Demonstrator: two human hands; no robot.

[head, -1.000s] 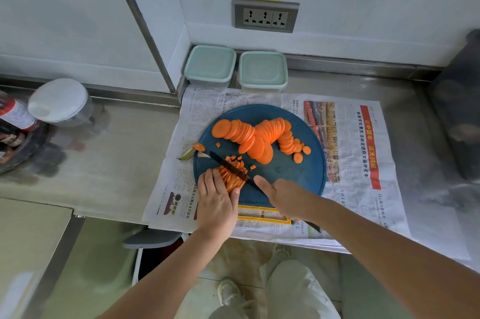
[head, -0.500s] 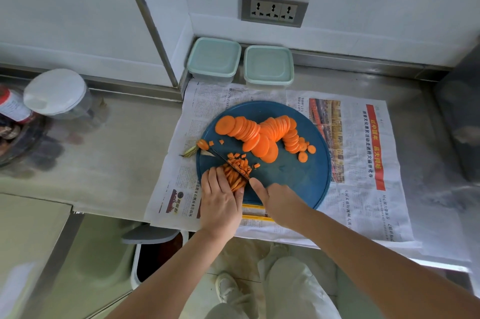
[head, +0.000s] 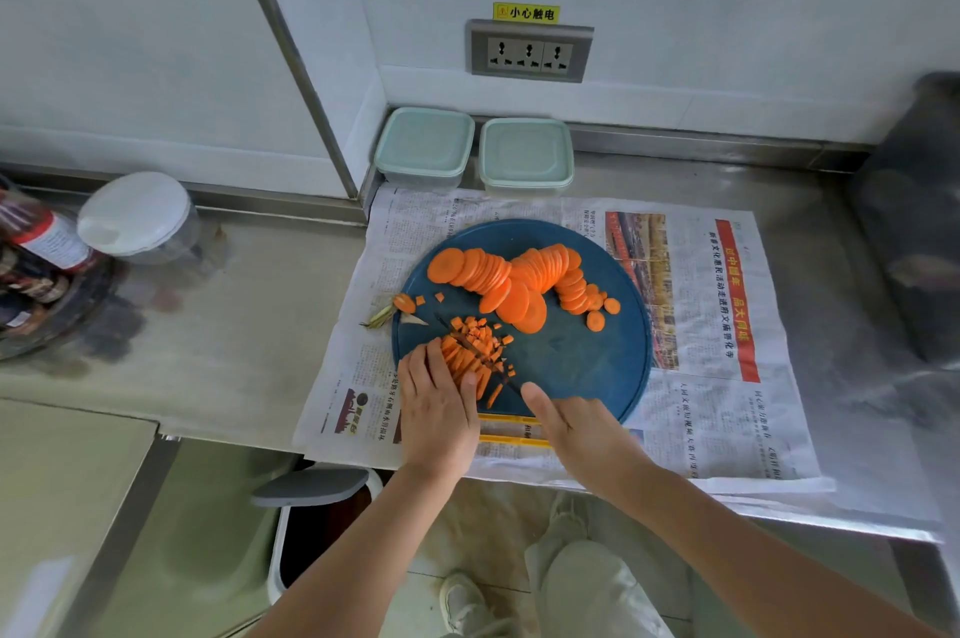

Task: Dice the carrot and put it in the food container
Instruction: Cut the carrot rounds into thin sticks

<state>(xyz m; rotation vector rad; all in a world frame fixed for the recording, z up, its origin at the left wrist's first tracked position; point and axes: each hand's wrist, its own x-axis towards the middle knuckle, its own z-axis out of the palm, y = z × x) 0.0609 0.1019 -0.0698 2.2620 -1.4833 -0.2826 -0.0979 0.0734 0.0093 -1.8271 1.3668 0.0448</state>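
**Carrot part-diced on the board, both containers lidded**

At far left a white-lidded jar (head: 137, 219) stands beside a red-labelled bottle (head: 49, 237) on the steel counter (head: 249, 325). A grey-lidded bin (head: 311, 486) sits below the counter's edge. On newspaper (head: 727, 419) lies a round blue board (head: 576, 362). The left hand (head: 436, 408) presses flat fingers on the carrot strips (head: 460, 359), with the dice (head: 480, 331) just beyond. The right hand (head: 576, 424) grips a knife (head: 503, 374), its handle hidden under the palm and its blade across the strips. Carrot slices (head: 514, 276) fan over the board's far half. The left container (head: 423, 146) and right container (head: 525, 154) stand lidded by the wall, apart from the carrot.
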